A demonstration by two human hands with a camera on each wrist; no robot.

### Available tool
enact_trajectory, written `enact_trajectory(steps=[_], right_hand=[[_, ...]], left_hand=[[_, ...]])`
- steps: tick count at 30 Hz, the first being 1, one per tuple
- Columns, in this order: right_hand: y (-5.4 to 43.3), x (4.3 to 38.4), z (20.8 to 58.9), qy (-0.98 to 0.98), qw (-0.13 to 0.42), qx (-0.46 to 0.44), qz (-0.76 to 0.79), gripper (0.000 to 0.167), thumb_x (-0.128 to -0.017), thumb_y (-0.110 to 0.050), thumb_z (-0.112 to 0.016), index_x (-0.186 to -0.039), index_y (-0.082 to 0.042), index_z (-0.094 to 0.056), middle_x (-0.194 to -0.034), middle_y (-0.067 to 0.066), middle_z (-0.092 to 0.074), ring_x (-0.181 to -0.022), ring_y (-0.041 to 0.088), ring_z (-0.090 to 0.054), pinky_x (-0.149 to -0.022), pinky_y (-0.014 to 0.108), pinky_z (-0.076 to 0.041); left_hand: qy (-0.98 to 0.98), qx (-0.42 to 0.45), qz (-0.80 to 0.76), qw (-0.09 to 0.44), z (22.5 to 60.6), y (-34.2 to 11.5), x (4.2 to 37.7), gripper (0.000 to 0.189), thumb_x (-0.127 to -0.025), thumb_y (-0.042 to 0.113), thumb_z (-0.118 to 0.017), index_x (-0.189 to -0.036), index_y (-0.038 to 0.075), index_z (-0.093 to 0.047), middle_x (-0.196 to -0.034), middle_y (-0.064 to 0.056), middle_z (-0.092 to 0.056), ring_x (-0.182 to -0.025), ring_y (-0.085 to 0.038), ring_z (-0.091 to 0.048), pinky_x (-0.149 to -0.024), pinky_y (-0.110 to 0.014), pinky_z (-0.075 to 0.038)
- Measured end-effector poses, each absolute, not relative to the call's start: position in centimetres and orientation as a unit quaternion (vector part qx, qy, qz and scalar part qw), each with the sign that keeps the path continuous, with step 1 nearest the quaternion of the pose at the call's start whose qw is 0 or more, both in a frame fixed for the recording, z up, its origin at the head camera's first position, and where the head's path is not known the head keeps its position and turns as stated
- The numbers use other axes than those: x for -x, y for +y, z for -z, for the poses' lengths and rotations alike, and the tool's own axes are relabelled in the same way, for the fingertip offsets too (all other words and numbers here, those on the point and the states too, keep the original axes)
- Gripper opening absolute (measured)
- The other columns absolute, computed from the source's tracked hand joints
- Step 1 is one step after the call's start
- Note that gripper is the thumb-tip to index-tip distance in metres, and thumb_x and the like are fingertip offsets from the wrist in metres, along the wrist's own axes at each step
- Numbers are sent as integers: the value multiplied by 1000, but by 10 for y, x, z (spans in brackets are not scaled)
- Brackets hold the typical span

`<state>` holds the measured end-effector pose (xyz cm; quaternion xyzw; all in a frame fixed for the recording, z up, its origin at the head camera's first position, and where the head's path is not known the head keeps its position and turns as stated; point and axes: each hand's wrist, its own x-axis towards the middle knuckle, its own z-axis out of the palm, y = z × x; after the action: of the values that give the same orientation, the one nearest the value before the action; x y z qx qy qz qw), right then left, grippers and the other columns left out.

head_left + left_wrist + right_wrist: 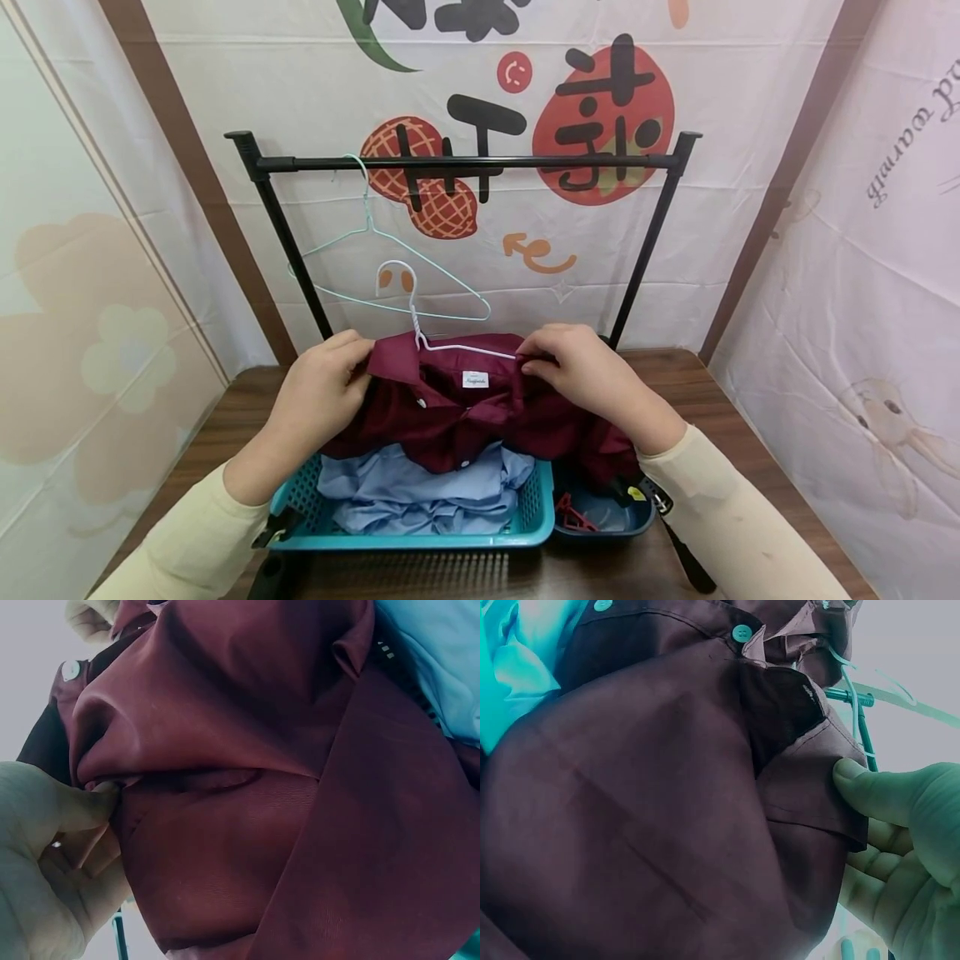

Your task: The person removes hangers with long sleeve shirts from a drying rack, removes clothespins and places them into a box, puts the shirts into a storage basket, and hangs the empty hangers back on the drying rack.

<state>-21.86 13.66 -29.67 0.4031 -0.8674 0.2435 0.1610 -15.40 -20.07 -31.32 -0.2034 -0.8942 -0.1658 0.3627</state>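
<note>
A maroon button-up shirt (442,421) with a white label inside its collar hangs between my hands, collar upward. Its neck opening holds a white hanger (415,312), hook pointing up and the right arm of the wire running along the collar. On the left, my left hand (318,387) pinches the shirt near the shoulder, thumb pressed on the cloth in the left wrist view. Opposite it, my right hand (581,367) pinches the collar side by the hanger's right arm; in the right wrist view the thumb (855,776) lies over the collar cloth. The hanger's lower part is hidden inside the shirt.
Below the shirt, a turquoise basket (412,542) holds folded light-blue clothing (427,492). A dark blue bin (615,533) with red clips (573,512) stands to its right. Behind rises a black rack (480,162), with a mint hanger (401,242) on its bar at left.
</note>
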Motion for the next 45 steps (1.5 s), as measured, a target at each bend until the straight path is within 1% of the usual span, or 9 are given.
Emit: enact_trajectory(steps=[7,11,17,23,28,31,34,42,45], right_hand=[[143,218,298,-864,171,-403,-249,10,-91,-13,-79,-101,-15,-77,-95,-6,-73,-87,7,-65,-78,31,-56],[146,218,300,-866,170,-396,-253,10,-91,-14,-79,-100,-17,-77,-94,-6,-73,-87,7,-65,-77,30,-56],[151,216,301,-871,170,-377,-267,9,-91,-15,-79,-100,-18,-77,-96,-7,-74,-87,6,-66,-76,29,-57],[157,215,303,-869,185,-364,-280,8,-91,-15,-80,-97,-19,-77,-95,-7,-74,-85,6,-66,-74,30,-57],[165,215,304,-871,196,-347,-288,7,-91,-14,-80,-95,-19,-77,-93,-7,-74,-82,6,-65,-72,31,-55],[169,216,305,-872,191,-338,-297,8,-91,-13,-79,-94,-20,-77,-93,-7,-74,-81,6,-64,-71,31,-54],[170,215,305,-874,186,-332,-302,9,-91,-12,-79,-94,-19,-76,-92,-6,-74,-80,7,-63,-71,31,-53],[178,212,306,-881,152,-301,-331,8,-92,-11,-78,-95,-18,-76,-86,-5,-72,-64,8,-60,-61,28,-52],[182,211,308,-887,139,-287,-333,9,-93,-10,-76,-96,-18,-75,-89,-4,-73,-67,9,-61,-63,29,-53]], left_hand=[[-888,208,170,373,314,-203,153,25,-80,-12,-71,-90,10,-73,-80,2,-60,-68,-13,-47,-61,-33,-42],[-884,207,168,383,316,-204,154,24,-80,-12,-70,-88,11,-71,-79,1,-58,-67,-13,-46,-60,-34,-41],[-887,187,163,390,319,-204,155,18,-84,-7,-69,-84,11,-68,-78,0,-59,-67,-13,-49,-60,-34,-42],[-887,166,167,396,321,-203,155,15,-88,-4,-68,-83,10,-68,-76,-1,-58,-65,-15,-49,-59,-35,-42],[-885,151,179,403,322,-204,154,12,-89,-3,-68,-86,8,-70,-80,-3,-63,-68,-18,-56,-61,-39,-47],[-883,147,184,406,323,-205,154,12,-89,-4,-69,-86,8,-71,-82,-4,-65,-71,-19,-59,-63,-41,-48],[-882,146,185,408,325,-206,153,13,-88,-4,-68,-86,8,-70,-81,-3,-64,-70,-18,-57,-62,-40,-47],[-878,141,190,415,326,-209,151,13,-87,-5,-72,-90,7,-72,-82,-3,-64,-69,-18,-58,-61,-40,-47],[-876,139,193,420,327,-210,151,13,-86,-5,-74,-92,7,-73,-81,-3,-64,-67,-17,-57,-60,-40,-46]])
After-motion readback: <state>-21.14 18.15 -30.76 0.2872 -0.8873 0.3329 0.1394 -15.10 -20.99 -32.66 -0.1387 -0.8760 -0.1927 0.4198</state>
